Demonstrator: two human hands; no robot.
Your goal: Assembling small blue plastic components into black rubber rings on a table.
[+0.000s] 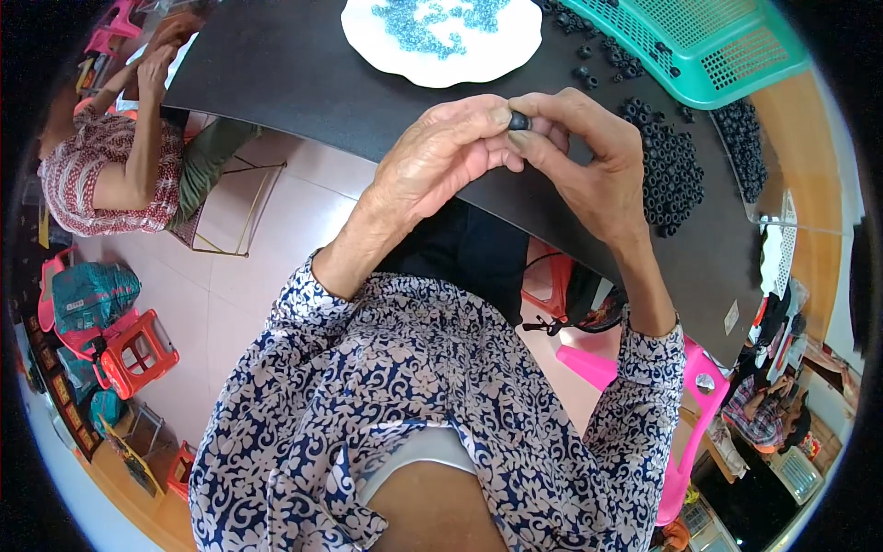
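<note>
Over the near edge of the dark table (276,83), my two hands meet around a small black round piece (520,121). My right hand (593,156) pinches it between thumb and index finger. From the other side, the thumb and forefinger of my left hand (432,152) press against it, with the remaining fingers curled below. Beyond my hands stands a white plate (441,72) with a wavy rim, bearing many tiny bluish, see-through bits (432,28). A heap of small black ring-like pieces (671,170) lies just right of my right hand.
A green slotted basket (727,87) sits at the far right, with more black pieces (740,147) beside it. Another person (115,170) sits at the table's left. Red stools (138,354) stand on the floor at left, and a pink chair (685,442) is near my right side.
</note>
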